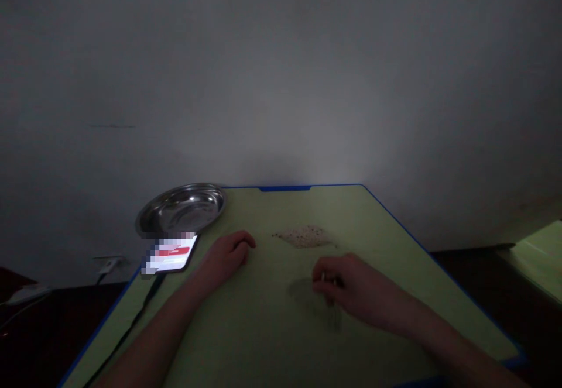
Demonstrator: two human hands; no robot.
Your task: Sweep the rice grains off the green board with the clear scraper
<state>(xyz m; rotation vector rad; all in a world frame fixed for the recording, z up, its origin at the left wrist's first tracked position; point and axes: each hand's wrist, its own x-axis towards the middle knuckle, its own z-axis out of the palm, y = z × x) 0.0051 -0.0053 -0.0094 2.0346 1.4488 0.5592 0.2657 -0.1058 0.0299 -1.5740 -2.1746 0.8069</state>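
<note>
A flat patch of small pale and dark grains [305,236] lies on the light green tabletop [250,329], with a few specks strayed from its edges. My left hand [228,257] rests on the table left of the grains, its fingers loosely bent and a gap between thumb and forefinger; I see nothing in it. Nearer to me than the patch, my right hand [345,285] is closed in a pinch. Something thin and pale shows between its fingers, and a blurred, see-through shape hangs below; its kind cannot be made out.
A shiny steel basin [187,209] stands at the far left corner. In front of it lies a lit phone [175,253], partly blurred out, with a dark cable [132,323] running towards me. Blue edging borders the table, and a grey wall [290,83] rises behind.
</note>
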